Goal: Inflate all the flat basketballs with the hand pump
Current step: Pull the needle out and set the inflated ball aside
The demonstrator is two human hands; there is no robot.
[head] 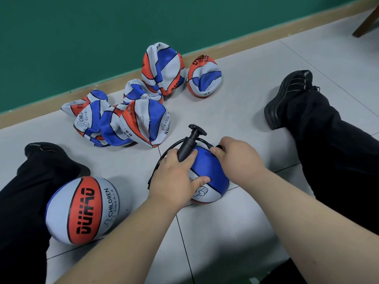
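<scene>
The left hand (176, 179) wraps the lower barrel of the pump (189, 143), so I can't see its base. The spot where the hose (206, 142) meets the ball (207, 167) sits under the pinching fingers of the right hand (238, 156), so needle and valve are hidden. In the heap of flat balls (131, 119) the skins overlap, so I can't count them, and their small print is unreadable. A wooden leg (366, 23) is cut off at the top right corner. The left trouser leg (24, 191) and right trouser leg (338, 152) run past the edges.
</scene>
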